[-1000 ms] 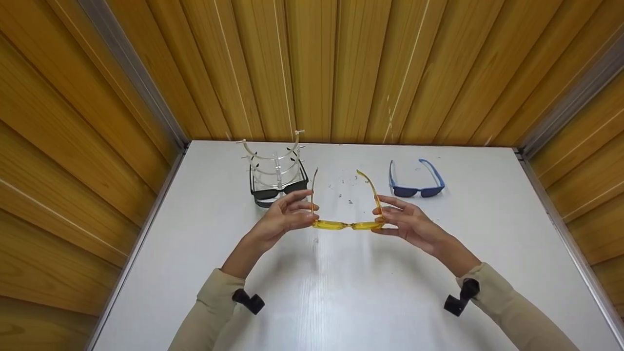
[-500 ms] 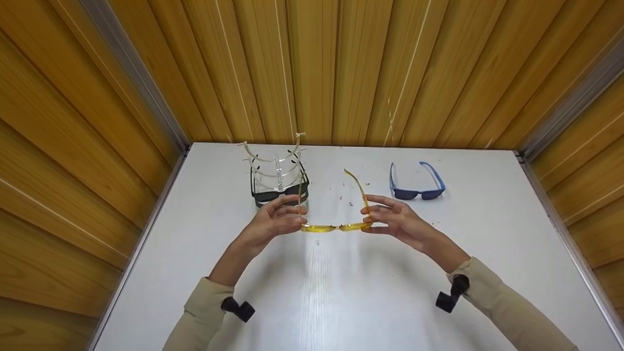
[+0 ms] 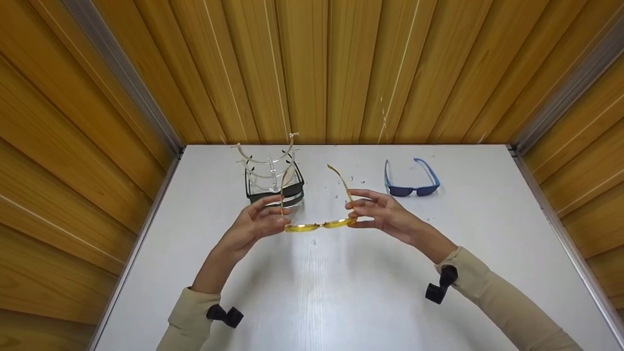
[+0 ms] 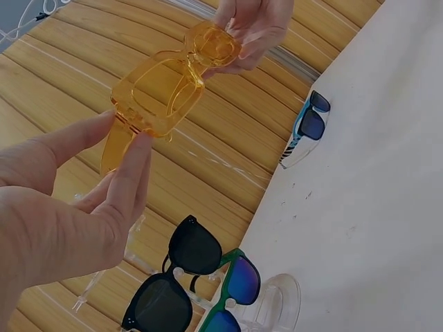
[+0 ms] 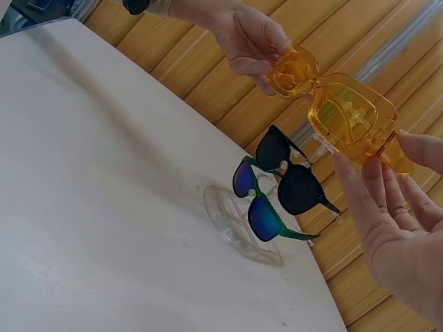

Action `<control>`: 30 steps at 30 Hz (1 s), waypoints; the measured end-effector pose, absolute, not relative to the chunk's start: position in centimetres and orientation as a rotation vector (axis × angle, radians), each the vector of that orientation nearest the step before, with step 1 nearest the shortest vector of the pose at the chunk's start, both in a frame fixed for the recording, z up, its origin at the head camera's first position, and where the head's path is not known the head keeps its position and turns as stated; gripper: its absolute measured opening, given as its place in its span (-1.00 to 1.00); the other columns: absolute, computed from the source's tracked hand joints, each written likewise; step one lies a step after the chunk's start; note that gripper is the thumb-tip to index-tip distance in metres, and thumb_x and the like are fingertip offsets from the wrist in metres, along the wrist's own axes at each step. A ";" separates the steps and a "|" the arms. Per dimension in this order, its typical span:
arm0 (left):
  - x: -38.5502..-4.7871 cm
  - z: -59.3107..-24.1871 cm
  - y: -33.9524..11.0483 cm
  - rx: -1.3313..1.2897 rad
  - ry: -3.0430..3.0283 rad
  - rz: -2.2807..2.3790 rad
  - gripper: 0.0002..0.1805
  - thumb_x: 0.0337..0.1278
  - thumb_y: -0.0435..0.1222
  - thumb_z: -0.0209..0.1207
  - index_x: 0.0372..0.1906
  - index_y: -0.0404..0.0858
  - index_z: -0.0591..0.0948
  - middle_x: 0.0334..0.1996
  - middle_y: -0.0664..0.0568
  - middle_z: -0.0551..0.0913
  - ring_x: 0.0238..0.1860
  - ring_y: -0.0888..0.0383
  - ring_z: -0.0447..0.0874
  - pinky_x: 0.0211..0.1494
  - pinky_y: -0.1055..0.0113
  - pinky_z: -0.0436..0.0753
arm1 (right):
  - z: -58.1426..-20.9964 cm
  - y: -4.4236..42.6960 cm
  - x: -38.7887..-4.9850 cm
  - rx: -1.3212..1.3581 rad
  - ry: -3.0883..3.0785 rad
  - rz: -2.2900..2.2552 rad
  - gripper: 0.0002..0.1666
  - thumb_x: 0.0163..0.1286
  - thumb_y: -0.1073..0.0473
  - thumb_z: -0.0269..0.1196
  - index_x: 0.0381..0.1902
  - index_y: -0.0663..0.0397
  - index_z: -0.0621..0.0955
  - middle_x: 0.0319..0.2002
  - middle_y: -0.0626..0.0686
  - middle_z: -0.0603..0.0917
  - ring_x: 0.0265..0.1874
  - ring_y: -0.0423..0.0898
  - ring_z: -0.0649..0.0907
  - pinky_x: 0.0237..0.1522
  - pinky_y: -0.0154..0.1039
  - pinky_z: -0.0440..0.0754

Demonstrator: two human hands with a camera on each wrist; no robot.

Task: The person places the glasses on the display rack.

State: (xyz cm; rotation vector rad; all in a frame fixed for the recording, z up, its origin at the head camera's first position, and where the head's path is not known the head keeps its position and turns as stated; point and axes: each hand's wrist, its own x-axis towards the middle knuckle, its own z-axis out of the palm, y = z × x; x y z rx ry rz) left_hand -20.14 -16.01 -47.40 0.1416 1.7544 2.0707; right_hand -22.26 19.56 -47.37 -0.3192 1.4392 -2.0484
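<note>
Clear yellow-orange glasses (image 3: pixel 303 227) hang above the table with both temples unfolded and pointing away from me. My left hand (image 3: pixel 252 225) pinches them at the left hinge, thumb and fingers on either side. At the right hinge my right hand (image 3: pixel 385 213) pinches the frame in the same way. Behind the left hand stands a clear display stand (image 3: pixel 273 168) with several curved tiers. It bears black sunglasses (image 4: pixel 196 245) and, below them, green-framed sunglasses (image 5: pixel 264 218) with blue lenses. The stand's top tier bears nothing.
Blue sunglasses (image 3: pixel 414 190) lie unfolded on the white table (image 3: pixel 341 302) at the back right. Small bits (image 3: pixel 336 196) are scattered near the table's middle. Wood-look panels (image 3: pixel 312 73) wall the table at the back and sides.
Both hands have moved left together with the yellow glasses, toward the display stand. The left temple now overlaps the stand in the head view. Both grips look the same.
</note>
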 end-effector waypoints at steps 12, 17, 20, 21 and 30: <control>-19.4 -46.4 -17.7 0.041 1.763 2.121 -0.38 0.26 -0.45 0.28 0.40 -0.25 0.40 0.00 0.05 0.74 0.00 0.12 0.78 0.21 0.21 0.73 | -46.4 17.5 -22.5 -0.312 1.431 -2.042 -0.30 0.47 0.38 0.18 0.52 0.20 0.30 0.10 0.06 0.64 0.03 -0.09 0.73 0.24 -0.02 0.70; -19.3 -46.0 -18.5 -0.023 1.760 2.136 -0.37 0.26 -0.46 0.28 0.41 -0.25 0.39 0.02 0.02 0.72 0.05 0.10 0.75 0.20 0.22 0.74 | -46.2 16.5 -22.6 -0.314 1.420 -2.070 -0.38 0.46 0.39 0.19 0.45 0.15 0.40 0.07 0.05 0.64 0.04 -0.08 0.72 0.24 -0.03 0.69; -19.3 -45.9 -18.8 -0.037 1.760 2.145 -0.34 0.27 -0.47 0.28 0.44 -0.25 0.37 0.01 0.03 0.72 0.04 0.13 0.76 0.20 0.22 0.74 | -46.2 15.9 -22.8 -0.298 1.418 -2.083 -0.40 0.44 0.39 0.21 0.42 0.14 0.43 0.04 0.04 0.66 0.03 -0.07 0.73 0.24 -0.04 0.69; -19.4 -45.9 -19.0 -0.038 1.762 2.147 -0.34 0.27 -0.47 0.28 0.45 -0.25 0.37 0.00 0.04 0.73 0.02 0.14 0.76 0.20 0.22 0.74 | -46.2 15.8 -22.9 -0.292 1.417 -2.086 -0.40 0.44 0.39 0.21 0.41 0.15 0.44 0.04 0.03 0.66 0.02 -0.07 0.73 0.25 -0.04 0.69; -19.4 -45.7 -19.7 -0.047 1.767 2.182 -0.36 0.28 -0.49 0.26 0.45 -0.25 0.40 -0.03 0.05 0.75 -0.01 0.15 0.79 0.21 0.22 0.74 | -46.3 14.6 -23.2 -0.281 1.385 -2.124 -0.44 0.44 0.41 0.21 0.38 0.19 0.46 0.02 0.01 0.69 0.08 -0.08 0.69 0.26 -0.07 0.69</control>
